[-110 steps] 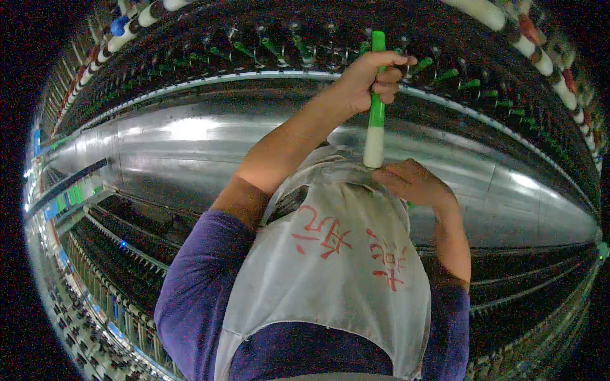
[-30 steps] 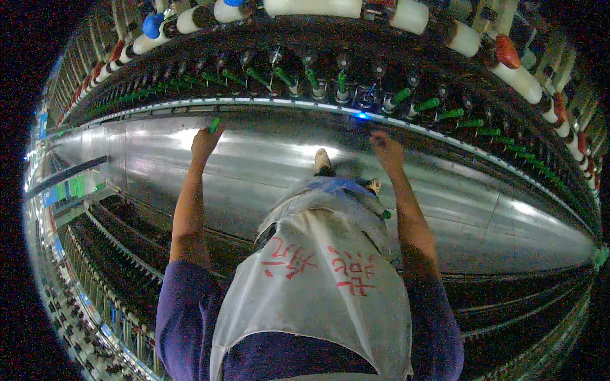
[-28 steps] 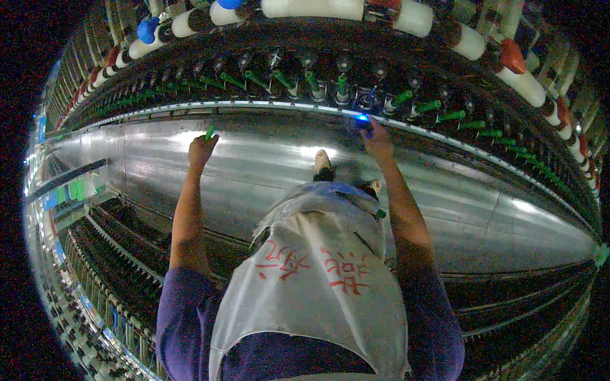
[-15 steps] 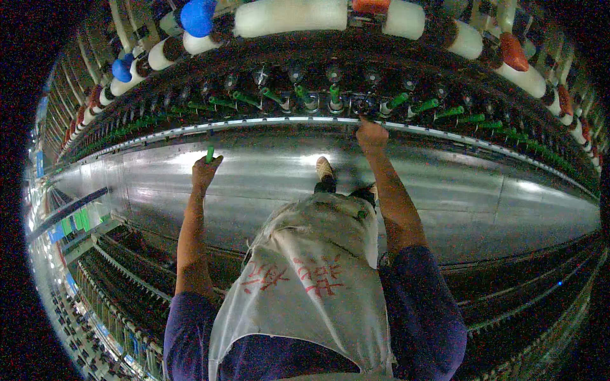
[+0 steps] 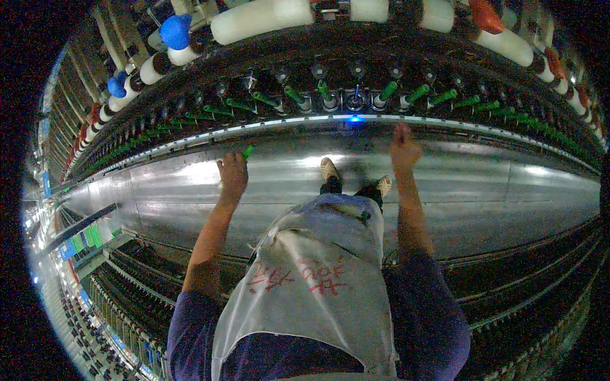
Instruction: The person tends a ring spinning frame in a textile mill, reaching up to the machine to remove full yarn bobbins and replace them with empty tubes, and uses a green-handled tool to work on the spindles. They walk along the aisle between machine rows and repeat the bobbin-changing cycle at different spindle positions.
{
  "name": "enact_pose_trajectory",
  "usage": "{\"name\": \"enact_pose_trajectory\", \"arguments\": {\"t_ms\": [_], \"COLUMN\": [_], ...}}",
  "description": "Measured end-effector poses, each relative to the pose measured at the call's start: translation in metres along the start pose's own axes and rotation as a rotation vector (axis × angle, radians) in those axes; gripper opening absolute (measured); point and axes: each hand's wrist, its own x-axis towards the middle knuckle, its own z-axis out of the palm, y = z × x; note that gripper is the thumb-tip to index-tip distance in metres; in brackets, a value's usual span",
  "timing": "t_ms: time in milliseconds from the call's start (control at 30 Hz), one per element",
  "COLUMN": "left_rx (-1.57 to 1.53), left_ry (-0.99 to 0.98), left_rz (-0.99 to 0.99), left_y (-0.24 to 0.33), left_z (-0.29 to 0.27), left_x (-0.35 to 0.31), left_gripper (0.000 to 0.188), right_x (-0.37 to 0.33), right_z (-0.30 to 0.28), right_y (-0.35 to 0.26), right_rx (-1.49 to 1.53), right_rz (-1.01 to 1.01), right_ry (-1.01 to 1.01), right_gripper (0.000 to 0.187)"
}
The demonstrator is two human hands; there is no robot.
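My left hand is closed on a small green tube that sticks out at its thumb side. It hangs over the metal floor, short of the machine's rail. My right hand is just below the pale rail, smeared by motion; its fingers look drawn together, but whether they hold anything I cannot make out. Green tubes stand on spindles in a long row behind the rail. One spindle, left of my right hand, carries no green tube, and a blue light glows on the rail in front of it.
Thick white rolls run along the machine's top, with blue lumps and red lumps among them. Shiny metal floor lies under my feet. Another machine row stands behind me, and a dark bar juts at left.
My right hand has drawn back from the spindle row and moved right. My left hand has shifted right with the green tube. A blue light now shows on the rail; the view has shifted slightly.
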Motion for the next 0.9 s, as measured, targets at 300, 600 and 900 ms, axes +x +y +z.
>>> {"name": "enact_pose_trajectory", "arguments": {"t_ms": [300,600,900], "left_rx": [-0.908,-1.034,-1.209], "left_ry": [0.465,-0.115,-0.031], "left_rz": [0.175,-0.067,-0.104], "left_y": [0.121,0.161,0.187], "left_z": [-0.101,-0.172,-0.133], "left_x": [0.077,0.211,0.213], "left_gripper": [0.023,0.033,0.039], "right_x": [-0.03,-0.027,-0.013], "right_z": [-0.116,-0.134,-0.167], "right_y": [-0.01,-0.05,-0.019], "right_rx": [-0.166,0.574,1.052], "right_rz": [-0.377,0.425,0.608], "right_ry": [-0.13,-0.757,-0.482], "right_gripper": [0.01,0.015,0.014]}}
